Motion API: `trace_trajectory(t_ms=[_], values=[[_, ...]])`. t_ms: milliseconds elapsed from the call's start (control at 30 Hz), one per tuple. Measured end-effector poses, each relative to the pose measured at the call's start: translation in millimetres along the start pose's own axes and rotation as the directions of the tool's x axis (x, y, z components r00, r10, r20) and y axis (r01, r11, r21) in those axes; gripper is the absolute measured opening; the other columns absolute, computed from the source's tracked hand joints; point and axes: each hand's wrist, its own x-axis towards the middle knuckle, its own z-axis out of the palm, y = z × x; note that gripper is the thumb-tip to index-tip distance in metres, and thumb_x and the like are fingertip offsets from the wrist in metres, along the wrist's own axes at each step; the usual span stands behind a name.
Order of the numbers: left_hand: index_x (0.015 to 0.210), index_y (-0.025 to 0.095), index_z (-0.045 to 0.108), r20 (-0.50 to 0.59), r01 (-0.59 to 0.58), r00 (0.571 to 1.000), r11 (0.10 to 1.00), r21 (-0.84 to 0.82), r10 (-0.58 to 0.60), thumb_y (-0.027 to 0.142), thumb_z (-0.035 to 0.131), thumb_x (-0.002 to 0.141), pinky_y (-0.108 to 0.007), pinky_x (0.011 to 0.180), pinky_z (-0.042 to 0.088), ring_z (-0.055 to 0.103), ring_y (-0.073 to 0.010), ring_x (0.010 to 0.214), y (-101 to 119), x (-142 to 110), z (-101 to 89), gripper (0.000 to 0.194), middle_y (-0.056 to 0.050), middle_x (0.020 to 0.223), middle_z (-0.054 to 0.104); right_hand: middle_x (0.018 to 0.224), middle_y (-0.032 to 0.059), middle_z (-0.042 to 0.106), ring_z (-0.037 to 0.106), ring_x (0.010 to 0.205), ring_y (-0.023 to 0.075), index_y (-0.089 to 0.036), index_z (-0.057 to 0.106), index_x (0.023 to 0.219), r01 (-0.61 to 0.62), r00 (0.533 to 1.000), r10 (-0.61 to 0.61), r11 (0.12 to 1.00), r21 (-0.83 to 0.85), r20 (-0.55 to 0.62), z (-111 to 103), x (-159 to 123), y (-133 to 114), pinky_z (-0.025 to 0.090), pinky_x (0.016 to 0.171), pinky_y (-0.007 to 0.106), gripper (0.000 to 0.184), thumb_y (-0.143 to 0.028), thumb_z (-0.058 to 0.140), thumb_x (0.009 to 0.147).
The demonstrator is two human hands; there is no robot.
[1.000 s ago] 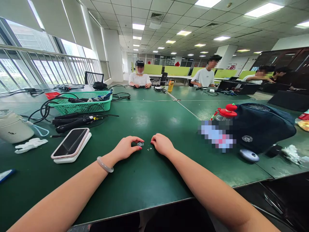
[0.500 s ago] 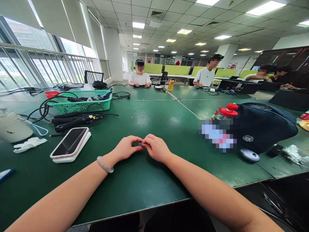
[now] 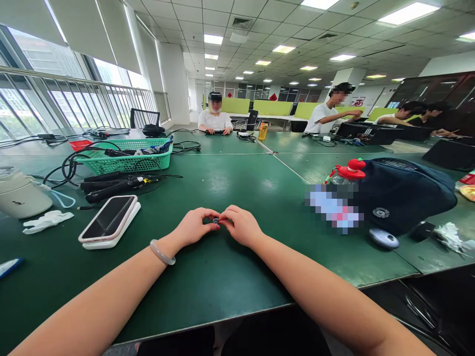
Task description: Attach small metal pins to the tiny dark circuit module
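Evidently both hands meet at the near middle of the green table (image 3: 267,198), around a small dark-and-silver object (image 3: 215,220) that their fingers partly cover. The left hand (image 3: 192,226) is curved, its thumb and fingers closed to a narrow pinch on the object's left side. The right hand (image 3: 242,227) has its fingertips drawn together at the object's right side; whether it grips anything itself, I cannot tell. Far left of them sits a green basket (image 3: 159,161) with holed walls, holding a long dark item (image 3: 117,153) and a blue-and-grey bundle (image 3: 160,149). At the left edge stands a cream container (image 3: 22,197) with a pale blue strap; its contents are hidden. To the right, a clear bottle (image 3: 350,172) with a red lid stands just beside a dark blue bag (image 3: 411,195), whose inside does not show. Farther off, near the table's far edge, an upright bottle (image 3: 263,132) looks amber.
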Motion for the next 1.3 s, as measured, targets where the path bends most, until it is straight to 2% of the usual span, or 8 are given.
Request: trace_trajectory(t_ms=[167,300,400,533,767,967,1300], values=[[0.097,0.026,0.066,-0.057,0.100,0.994,0.994,0.040,-0.098,0.039,0.060,0.071,-0.030,0.081,0.046,0.060,-0.0194,0.089,-6,3,-1.8,0.030,0.000,0.095,0.068,0.090,0.0012,0.059,0.055,0.076,0.0105,-0.022,0.066,0.089,-0.019,0.996,0.024,0.998,-0.056,0.083,1,0,3,0.041,0.070,0.022,0.015,-0.026,0.052,0.085],[0.099,0.024,0.065,-0.107,0.184,0.978,0.983,0.012,-0.181,0.040,0.058,0.072,-0.030,0.079,0.046,0.061,-0.0190,0.086,-13,5,-3.2,0.033,-0.001,0.091,0.068,0.093,0.0020,0.059,0.056,0.079,0.0122,-0.026,0.066,0.099,-0.001,0.988,0.024,0.989,-0.150,0.154,5,0,2,0.041,0.069,0.023,0.021,-0.034,0.052,0.085],[0.100,0.024,0.065,-0.096,0.195,0.976,0.981,-0.014,-0.195,0.040,0.058,0.071,-0.029,0.078,0.046,0.061,-0.0188,0.086,-15,6,-2.7,0.034,-0.001,0.091,0.068,0.091,0.0014,0.059,0.056,0.076,0.0120,-0.028,0.066,0.100,-0.004,0.985,0.039,0.979,-0.205,0.166,9,0,2,0.040,0.066,0.023,0.024,-0.038,0.049,0.086],[0.099,0.024,0.065,-0.069,0.207,0.976,0.978,-0.017,-0.208,0.039,0.059,0.070,-0.029,0.078,0.045,0.061,-0.0188,0.086,-11,6,-2.1,0.033,-0.001,0.091,0.068,0.088,0.0005,0.058,0.056,0.074,0.0109,-0.026,0.068,0.090,0.004,0.981,0.041,0.973,-0.231,0.192,11,1,2,0.038,0.064,0.022,0.021,-0.036,0.050,0.085],[0.097,0.023,0.066,-0.059,0.168,0.984,0.985,-0.048,-0.170,0.040,0.061,0.068,-0.031,0.082,0.044,0.061,-0.0199,0.088,-9,5,-0.9,0.034,-0.002,0.093,0.068,0.088,0.0006,0.058,0.055,0.075,0.0105,-0.022,0.064,0.087,-0.044,0.992,0.068,0.977,-0.210,0.110,10,1,3,0.038,0.064,0.022,0.017,-0.030,0.049,0.086],[0.096,0.020,0.065,-0.023,0.106,0.994,0.981,-0.161,-0.111,0.040,0.063,0.067,-0.032,0.083,0.045,0.061,-0.0200,0.089,-12,6,1.3,0.035,-0.003,0.096,0.068,0.087,0.0001,0.058,0.054,0.073,0.0095,-0.021,0.063,0.086,-0.099,0.995,0.102,0.986,-0.133,0.014,7,2,2,0.038,0.065,0.021,0.016,-0.030,0.049,0.086],[0.096,0.016,0.065,0.000,0.080,0.996,0.944,-0.319,-0.084,0.036,0.067,0.065,-0.034,0.084,0.045,0.060,-0.0197,0.087,-11,6,0.0,0.037,-0.006,0.095,0.067,0.084,0.0003,0.057,0.053,0.071,0.0089,-0.020,0.063,0.083,-0.130,0.991,0.129,0.991,-0.034,-0.037,4,2,0,0.038,0.066,0.021,0.015,-0.030,0.051,0.085]])
